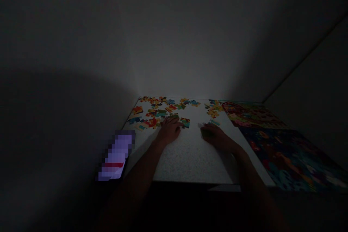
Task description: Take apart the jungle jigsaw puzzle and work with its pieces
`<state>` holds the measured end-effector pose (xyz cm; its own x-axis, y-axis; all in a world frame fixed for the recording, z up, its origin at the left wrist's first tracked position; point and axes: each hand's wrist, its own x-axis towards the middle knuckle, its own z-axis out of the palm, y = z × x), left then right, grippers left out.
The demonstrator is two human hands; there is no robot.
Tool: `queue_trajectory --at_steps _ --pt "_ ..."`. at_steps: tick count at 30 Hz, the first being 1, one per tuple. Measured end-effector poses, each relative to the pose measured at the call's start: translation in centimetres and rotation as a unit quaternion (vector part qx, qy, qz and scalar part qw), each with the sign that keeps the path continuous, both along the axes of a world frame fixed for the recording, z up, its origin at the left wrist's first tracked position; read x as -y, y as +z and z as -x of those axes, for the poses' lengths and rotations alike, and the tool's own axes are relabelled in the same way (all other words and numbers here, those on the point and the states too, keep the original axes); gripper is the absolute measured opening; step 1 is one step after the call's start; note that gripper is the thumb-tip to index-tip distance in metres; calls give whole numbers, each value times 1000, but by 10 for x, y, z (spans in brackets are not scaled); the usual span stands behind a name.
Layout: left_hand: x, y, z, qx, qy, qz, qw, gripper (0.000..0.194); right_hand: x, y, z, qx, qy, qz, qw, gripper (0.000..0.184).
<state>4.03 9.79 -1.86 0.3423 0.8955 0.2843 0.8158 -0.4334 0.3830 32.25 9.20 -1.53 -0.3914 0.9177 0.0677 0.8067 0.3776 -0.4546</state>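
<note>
My left hand (169, 132) lies spread on the white board (190, 159), digits apart, reaching a puzzle piece (186, 122) just right of it. My right hand (216, 136) is curled beside a pale teal piece (214, 122); its grip I cannot tell. Step, in my judgement: positioning pieces. Next move calls for checking edges in dim light.

Very dim light greys the wall (176, 43), palest around the centre, with broad, soft-edged shadows at 9 and 2 o'clock and near-blackness at 6. At 8 o'clock the phone (117, 154) glows violet, heavily pixelated. On the shadowed tabletop (190, 163), the underexposed hands (170, 130) lose fine detail.
</note>
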Motion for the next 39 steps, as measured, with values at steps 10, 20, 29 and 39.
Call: queue_trajectory --at_steps 10,20,29,39 --pt "-2 2 2 42 -13 -29 999 43 -52 19 60 142 -137 -65 978 44" --pt "-6 1 0 12 21 -15 1000 24 -74 -10 40 -17 -115 -133 984 40" --pt "-3 -1 1 -23 -5 10 1000 33 -49 -6 68 -43 53 -86 994 41" --pt "-15 -4 6 19 136 -20 990 39 -50 -7 67 -41 68 -82 993 25"
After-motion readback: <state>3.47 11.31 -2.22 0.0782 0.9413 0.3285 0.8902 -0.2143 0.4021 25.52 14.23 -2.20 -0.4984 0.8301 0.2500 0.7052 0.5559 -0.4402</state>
